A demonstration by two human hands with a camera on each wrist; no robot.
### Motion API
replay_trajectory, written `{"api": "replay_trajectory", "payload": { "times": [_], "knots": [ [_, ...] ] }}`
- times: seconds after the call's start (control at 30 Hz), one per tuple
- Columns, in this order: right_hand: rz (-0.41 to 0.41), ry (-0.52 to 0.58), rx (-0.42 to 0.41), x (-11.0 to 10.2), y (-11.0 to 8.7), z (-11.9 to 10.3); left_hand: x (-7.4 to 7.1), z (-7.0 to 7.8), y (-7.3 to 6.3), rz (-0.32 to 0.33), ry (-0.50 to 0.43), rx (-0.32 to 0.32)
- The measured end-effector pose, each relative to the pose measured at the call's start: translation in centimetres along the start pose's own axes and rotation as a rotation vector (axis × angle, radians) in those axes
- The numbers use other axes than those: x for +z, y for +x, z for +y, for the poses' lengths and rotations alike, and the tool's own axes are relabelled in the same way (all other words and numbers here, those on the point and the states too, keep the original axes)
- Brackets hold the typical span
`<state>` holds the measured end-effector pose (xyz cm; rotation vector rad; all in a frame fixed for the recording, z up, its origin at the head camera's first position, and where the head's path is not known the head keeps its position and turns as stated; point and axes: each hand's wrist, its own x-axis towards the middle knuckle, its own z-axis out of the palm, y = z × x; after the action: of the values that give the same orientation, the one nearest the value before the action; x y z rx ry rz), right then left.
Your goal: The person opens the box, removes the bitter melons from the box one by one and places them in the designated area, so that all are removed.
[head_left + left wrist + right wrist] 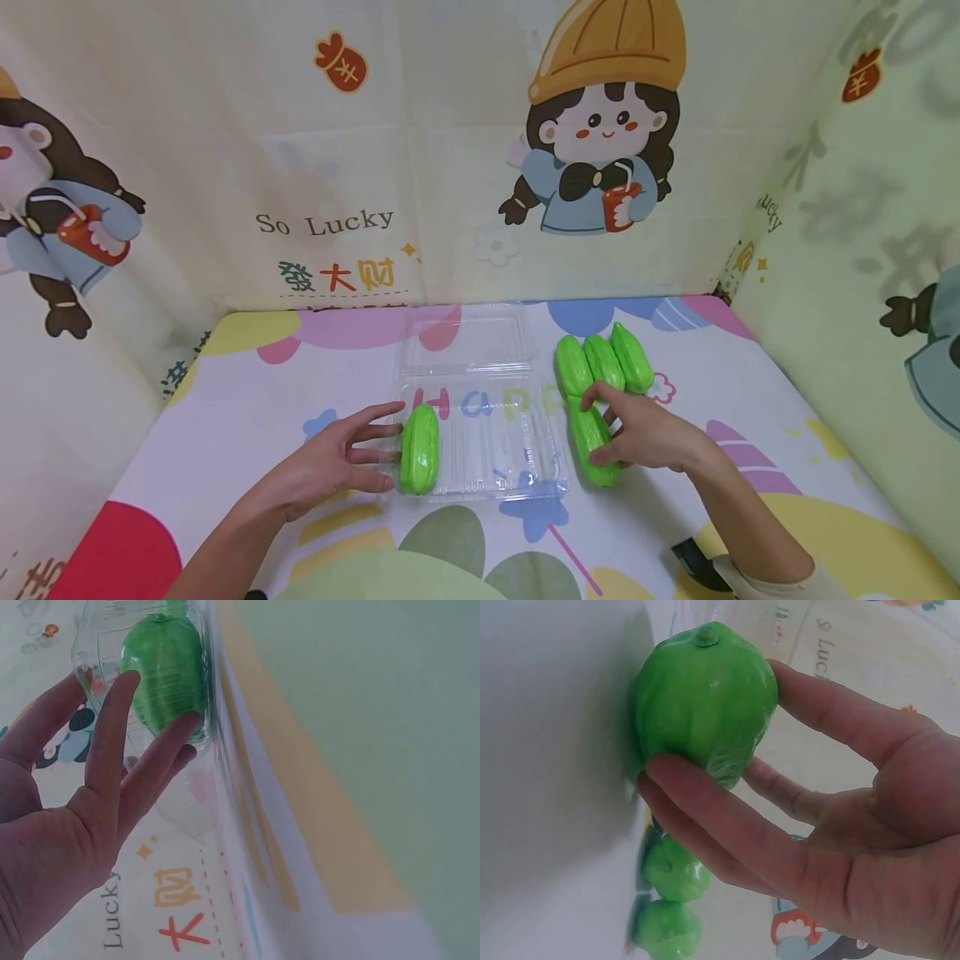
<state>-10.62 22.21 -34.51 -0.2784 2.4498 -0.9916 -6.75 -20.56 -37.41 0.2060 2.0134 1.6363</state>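
A clear plastic clamshell box [495, 450] lies with its lid [465, 337] folded back, away from me. One bright green, ridged gourd [420, 450] rests lengthwise along the left side of its base. My left hand [330, 462] is at that side, fingers spread and fairly straight, by the box wall; the left wrist view shows fingertips [187, 724] close against the clear wall. To the right of the box, my right hand [637, 429] holds a second green gourd [705, 705] between thumb and fingers, and this gourd lies on the table.
Three more green gourds [603, 362] lie side by side behind the right hand, near the box's right edge. A printed cloth with coloured shapes covers the table [240, 400]. Cartoon-printed curtains [450, 167] hang behind and at both sides.
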Motion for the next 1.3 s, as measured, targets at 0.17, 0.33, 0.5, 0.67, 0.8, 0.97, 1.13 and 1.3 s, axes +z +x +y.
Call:
{"api": "replay_trajectory", "payload": {
  "times": [0.17, 0.33, 0.5, 0.67, 0.8, 0.97, 1.13, 1.3],
  "knots": [
    [-0.001, -0.003, -0.009, 0.03, 0.04, 0.18, 0.03, 0.04, -0.06, 0.0, 0.003, 0.0],
    [-0.005, -0.015, 0.003, -0.03, 0.02, 0.16, 0.03, 0.05, -0.08, 0.006, 0.003, -0.006],
    [-0.005, -0.03, -0.002, -0.07, -0.05, 0.09, 0.01, 0.02, -0.08, 0.002, -0.001, -0.004],
    [0.0, -0.069, -0.032, -0.1, -0.02, -0.01, 0.01, -0.01, -0.06, 0.001, -0.005, -0.006],
    [0.002, -0.096, -0.038, -0.04, 0.01, -0.08, 0.02, -0.03, -0.04, 0.003, -0.009, -0.011],
    [0.003, -0.102, -0.036, 0.08, -0.06, -0.2, 0.02, -0.14, -0.03, 0.001, -0.011, -0.013],
    [0.006, -0.096, -0.044, 0.28, -0.12, -0.26, 0.01, -0.23, 0.01, 0.001, -0.008, -0.011],
    [-0.008, -0.006, -0.033, 0.61, -0.01, -0.24, 0.0, -0.21, 0.05, 0.001, 0.001, -0.008]
  ]
}}
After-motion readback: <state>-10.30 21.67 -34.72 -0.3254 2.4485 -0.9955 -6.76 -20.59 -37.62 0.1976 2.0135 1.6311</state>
